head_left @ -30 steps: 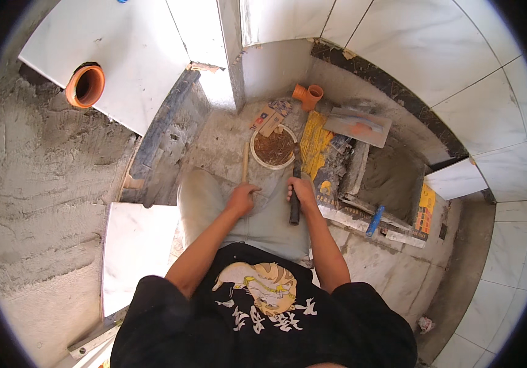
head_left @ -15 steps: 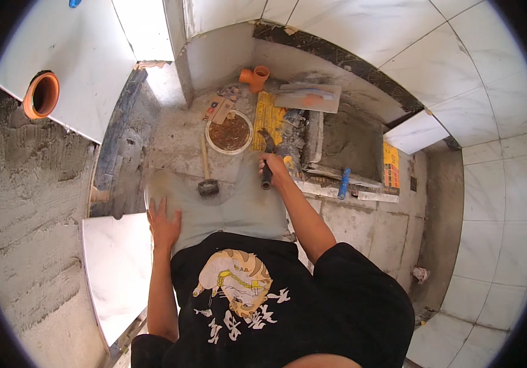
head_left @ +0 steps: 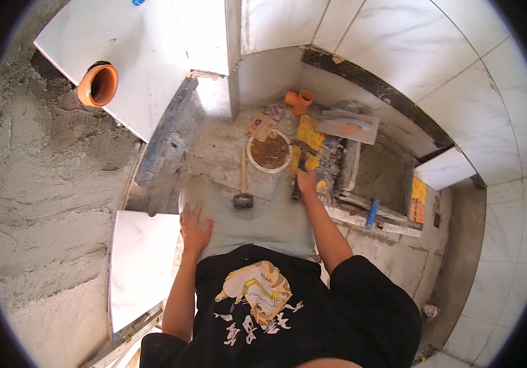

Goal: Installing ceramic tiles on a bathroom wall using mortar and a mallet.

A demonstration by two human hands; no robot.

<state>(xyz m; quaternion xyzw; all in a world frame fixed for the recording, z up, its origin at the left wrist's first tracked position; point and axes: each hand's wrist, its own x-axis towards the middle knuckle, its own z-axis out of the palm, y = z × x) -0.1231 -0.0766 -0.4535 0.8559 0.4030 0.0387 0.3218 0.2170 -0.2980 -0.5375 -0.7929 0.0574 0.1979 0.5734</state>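
My right hand [head_left: 305,183] is closed around the dark handle of a hammer [head_left: 303,147], held over my right thigh with its head pointing away from me. On my left thigh lies my left hand [head_left: 195,230], fingers spread and holding nothing. A rubber mallet [head_left: 243,200] with a black head and wooden handle is on the floor beyond my knees. Beside it stands a round white bucket [head_left: 252,164] with brown material inside. The hammer head appears close to the bucket's right side.
A mortar-filled tub [head_left: 352,175] stands at the right, with a flat trowel [head_left: 350,126] and a blue-handled tool [head_left: 372,213] near it. An orange pipe fitting [head_left: 300,101] is at the back. Another orange pipe [head_left: 99,84] sticks out at the left, by white tiles [head_left: 141,270].
The view has turned left, so the scene sits farther right in the picture. My right hand still grips the hammer; my left hand stays on my thigh.
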